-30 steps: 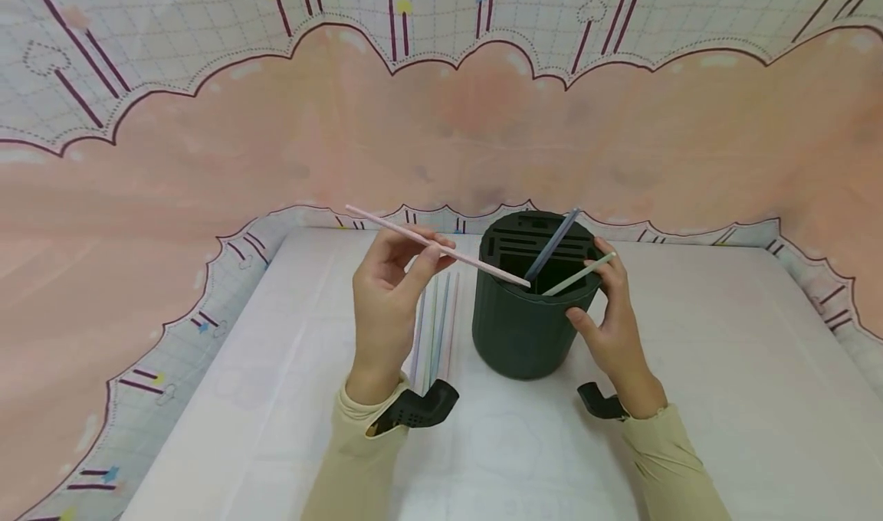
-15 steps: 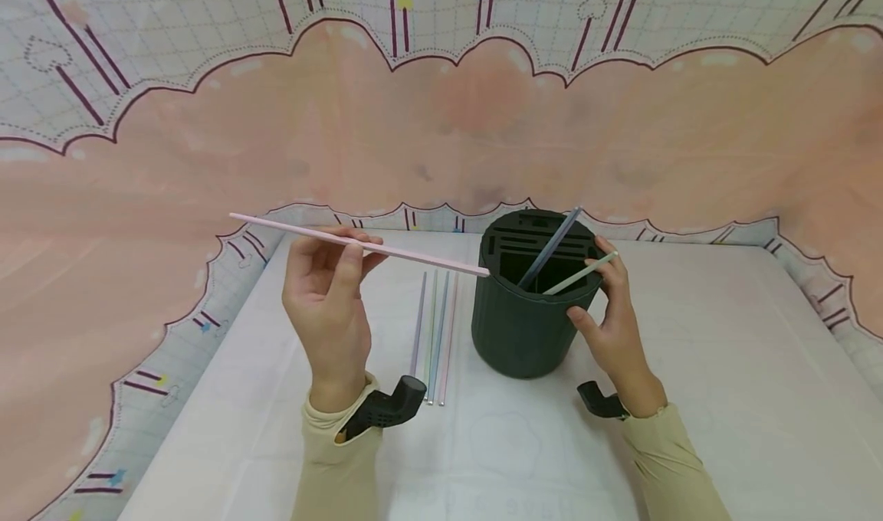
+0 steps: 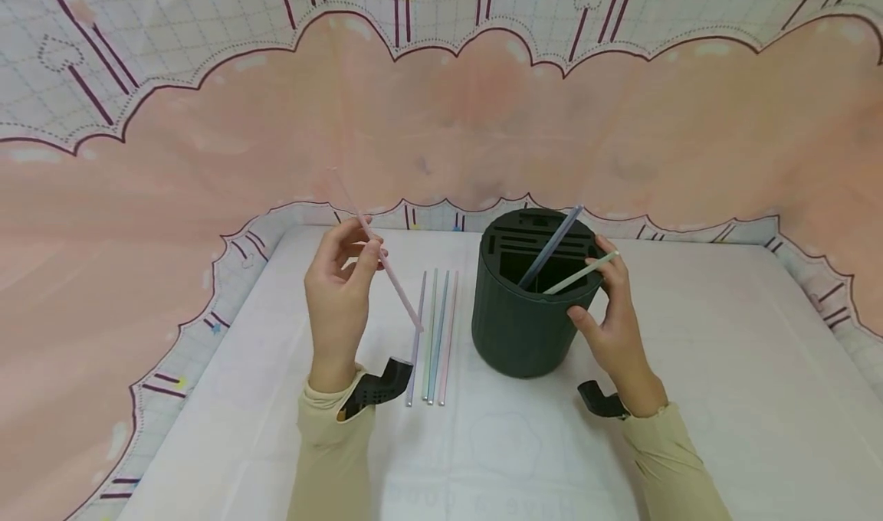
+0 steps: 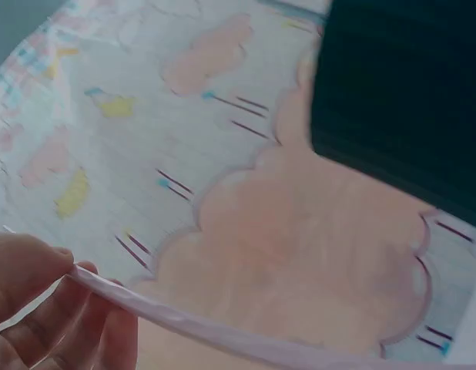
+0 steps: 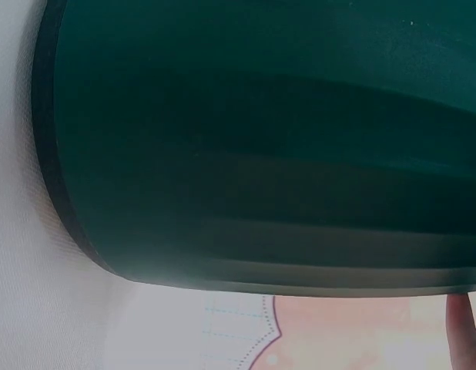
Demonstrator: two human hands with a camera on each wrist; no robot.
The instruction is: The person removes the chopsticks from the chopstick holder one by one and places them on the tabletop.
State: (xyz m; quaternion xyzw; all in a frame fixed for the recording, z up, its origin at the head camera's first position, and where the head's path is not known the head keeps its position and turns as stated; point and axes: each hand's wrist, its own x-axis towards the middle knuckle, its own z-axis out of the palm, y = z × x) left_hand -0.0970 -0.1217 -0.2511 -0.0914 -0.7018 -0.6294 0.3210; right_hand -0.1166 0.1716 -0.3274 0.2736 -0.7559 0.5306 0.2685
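Head view shows the pink stick [image 3: 393, 273] slanting steeply down rightward.

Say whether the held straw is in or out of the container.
Out: the left hand pinches the pink straw, visibly apart from the container.

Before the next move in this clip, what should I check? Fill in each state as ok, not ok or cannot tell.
Assuming the next move would likely be into the container:
1. Left hand has the pink stick: ok, pinched between thumb and fingers.
2. Right hand steadies the dark green container: ok, gripping near its rim.
3. Pink stick lined up with the opening: not ok, its lower end points down, left of the container.
4. Room in the opening: ok, a gap shows left of the leaning blue stick.
5. Pink stick's lower end off the lying purple stick: cannot tell, they overlap in the head view.
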